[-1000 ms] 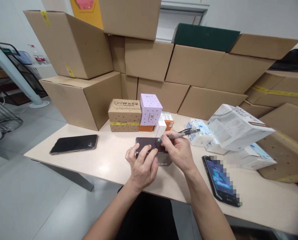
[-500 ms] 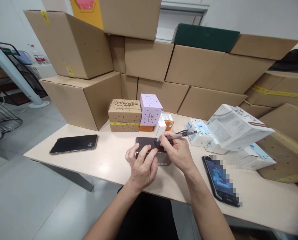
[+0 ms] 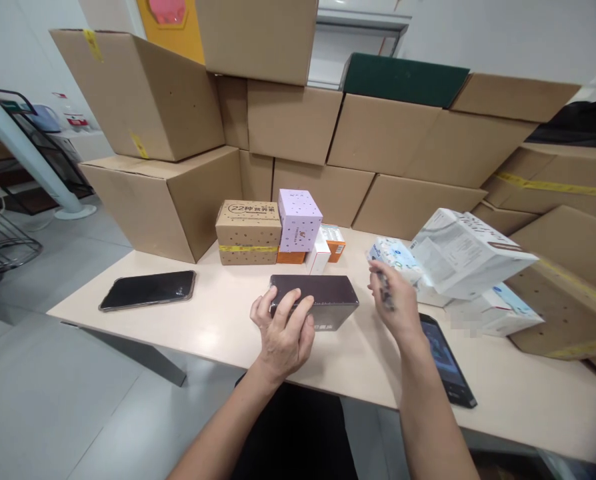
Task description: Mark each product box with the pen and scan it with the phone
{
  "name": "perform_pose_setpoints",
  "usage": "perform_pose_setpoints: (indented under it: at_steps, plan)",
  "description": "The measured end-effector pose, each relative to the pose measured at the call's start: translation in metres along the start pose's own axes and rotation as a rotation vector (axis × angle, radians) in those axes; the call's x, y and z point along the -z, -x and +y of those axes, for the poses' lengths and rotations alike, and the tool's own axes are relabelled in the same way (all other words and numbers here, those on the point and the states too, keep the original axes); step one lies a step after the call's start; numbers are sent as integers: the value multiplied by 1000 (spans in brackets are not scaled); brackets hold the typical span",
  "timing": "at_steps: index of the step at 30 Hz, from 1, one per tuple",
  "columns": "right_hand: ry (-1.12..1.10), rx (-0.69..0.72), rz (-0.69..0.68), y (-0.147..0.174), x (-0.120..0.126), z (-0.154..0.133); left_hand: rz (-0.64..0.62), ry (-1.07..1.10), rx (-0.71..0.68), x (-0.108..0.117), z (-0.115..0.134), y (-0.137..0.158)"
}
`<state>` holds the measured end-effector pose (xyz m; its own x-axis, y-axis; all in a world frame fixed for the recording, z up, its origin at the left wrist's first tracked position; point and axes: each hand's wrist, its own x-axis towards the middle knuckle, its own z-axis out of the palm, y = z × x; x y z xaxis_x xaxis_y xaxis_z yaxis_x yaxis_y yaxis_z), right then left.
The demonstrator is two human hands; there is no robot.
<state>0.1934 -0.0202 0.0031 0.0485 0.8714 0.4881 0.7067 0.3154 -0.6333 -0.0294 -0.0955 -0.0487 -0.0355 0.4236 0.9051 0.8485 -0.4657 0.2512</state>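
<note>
A dark, shiny box (image 3: pixel 328 291) with a grey front side lies near the table's front edge. My left hand (image 3: pixel 284 327) grips its left end, fingers curled over the top. To the right of the box, my right hand (image 3: pixel 395 300) is raised and closed around a slim, pen-like tool (image 3: pixel 387 292). That tool is blurred and partly hidden by the fingers, so its exact kind is unclear. Right of my right forearm lies a dark handheld device (image 3: pixel 448 363) with a lit screen, partly covered by the arm.
A black phone (image 3: pixel 148 290) lies at the table's left. Behind the dark box stand a brown printed carton (image 3: pixel 249 233), a lilac box (image 3: pixel 299 220) and small orange-white boxes (image 3: pixel 334 241). White boxes (image 3: pixel 471 250) are piled at right. Large cardboard boxes (image 3: pixel 293 120) form a wall at the back.
My right hand has moved right, away from the dark box's top, turning the pen-like tool downward in its grasp. My left hand stays on the box.
</note>
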Motion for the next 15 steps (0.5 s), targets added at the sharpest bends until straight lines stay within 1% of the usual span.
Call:
perform_pose_setpoints:
  at_steps: [2,3,7,9,12,13,15]
  plan:
    - [147,28,-147,5,-1,18,0,7,1,0,0,1]
    - [169,29,-200,9,-2,24,1,12,1,1,0,1]
    - [222,-9,-321,20,-15,32,-12,22,1,2,0,3]
    - [239,-29,-349,22,-19,32,-10,34,-3,2,-1,3]
    - [233,-42,-341,23,-18,31,47,105,19,2,-3,3]
    - [219,-42,-320,23,-17,29,70,143,58,3,-5,3]
    - [173,-40,-254,22,-15,25,107,217,195,4,-9,4]
